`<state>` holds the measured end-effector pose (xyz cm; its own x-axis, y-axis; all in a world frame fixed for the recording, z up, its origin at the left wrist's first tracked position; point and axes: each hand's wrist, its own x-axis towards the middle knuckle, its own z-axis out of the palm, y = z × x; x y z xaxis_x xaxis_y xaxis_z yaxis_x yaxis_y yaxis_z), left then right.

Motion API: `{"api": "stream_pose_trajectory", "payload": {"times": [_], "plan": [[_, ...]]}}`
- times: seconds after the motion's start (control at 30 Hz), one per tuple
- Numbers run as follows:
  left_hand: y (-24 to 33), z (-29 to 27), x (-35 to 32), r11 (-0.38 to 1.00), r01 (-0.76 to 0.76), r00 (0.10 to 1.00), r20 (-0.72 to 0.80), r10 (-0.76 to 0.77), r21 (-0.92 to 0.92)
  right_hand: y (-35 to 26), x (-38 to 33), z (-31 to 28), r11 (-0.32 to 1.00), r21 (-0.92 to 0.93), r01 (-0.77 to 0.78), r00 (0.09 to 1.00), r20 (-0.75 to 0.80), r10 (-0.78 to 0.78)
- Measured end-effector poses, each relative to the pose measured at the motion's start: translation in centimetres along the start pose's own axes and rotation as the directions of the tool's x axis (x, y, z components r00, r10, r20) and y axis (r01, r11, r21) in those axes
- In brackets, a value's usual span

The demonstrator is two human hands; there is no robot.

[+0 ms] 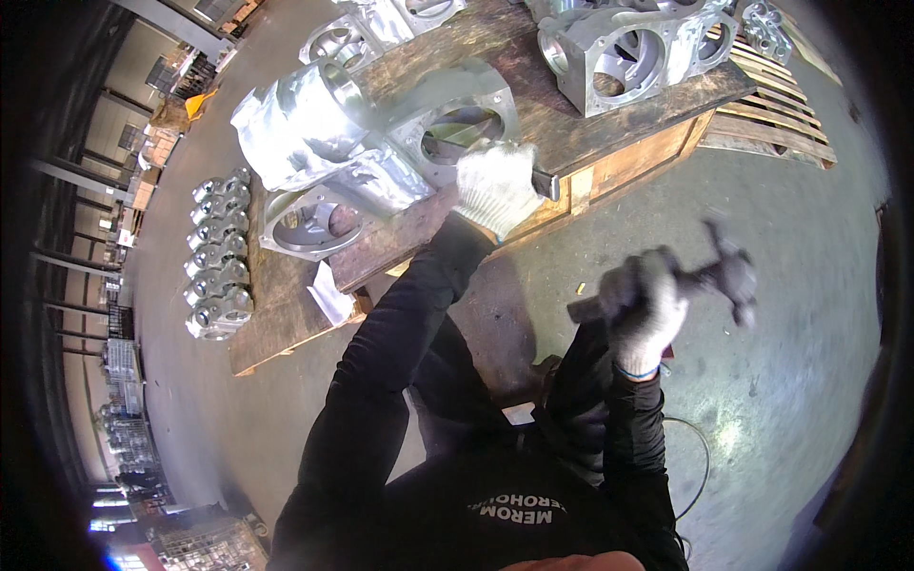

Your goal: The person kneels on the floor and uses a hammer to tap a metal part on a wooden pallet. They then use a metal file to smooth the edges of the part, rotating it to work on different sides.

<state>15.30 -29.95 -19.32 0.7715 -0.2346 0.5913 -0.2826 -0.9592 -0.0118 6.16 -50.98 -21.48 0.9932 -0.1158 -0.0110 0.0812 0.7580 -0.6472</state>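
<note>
My left hand [497, 186], in a white knit glove, is closed round a dark metal bar [546, 186]. Only the bar's blunt end shows past the fingers, so its kind is hidden. That hand rests against a big silver metal casting [400, 138] with wide round openings, which lies on a wooden bench. Over the floor to the right, my gloved right hand [645, 305] grips a hammer [728, 278] by its handle. The hammer's head points right, away from the casting, and is smeared by motion.
More castings [628, 59] stand on the worn wooden bench [557, 124]. Small silver castings [221, 257] line its left side. A slatted pallet [771, 124] lies at the far right. A thin hose [706, 457] curves over the floor beside my right arm.
</note>
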Motion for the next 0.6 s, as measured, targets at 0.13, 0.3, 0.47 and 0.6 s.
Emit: {"api": "stream_pose_trajectory", "payload": {"times": [0.13, 0.3, 0.47, 0.6], "plan": [[-0.1, 0.5, 0.1, 0.999, 0.023, 1.0, -0.004, -0.023, 0.035, 2.2, 0.0, 0.3, 0.99, -0.062, 0.13, 0.984, 0.128, -0.121], [-0.4, 0.6, 0.7, 0.998, 0.01, 0.998, 0.055, -0.013, 0.064, 2.3, 0.4, -0.4, 0.887, -0.407, -0.217, 0.952, 0.113, 0.284], [0.0, 0.8, 0.5, 0.995, 0.029, 0.998, 0.061, -0.035, 0.093, 0.9, 0.4, -0.6, 0.981, 0.189, 0.051, 0.993, 0.094, -0.07], [0.1, 0.8, 0.4, 0.995, 0.052, 0.995, 0.079, -0.059, 0.084, 2.2, 0.9, 0.5, 0.834, -0.533, -0.143, 0.926, 0.226, 0.303]]}}
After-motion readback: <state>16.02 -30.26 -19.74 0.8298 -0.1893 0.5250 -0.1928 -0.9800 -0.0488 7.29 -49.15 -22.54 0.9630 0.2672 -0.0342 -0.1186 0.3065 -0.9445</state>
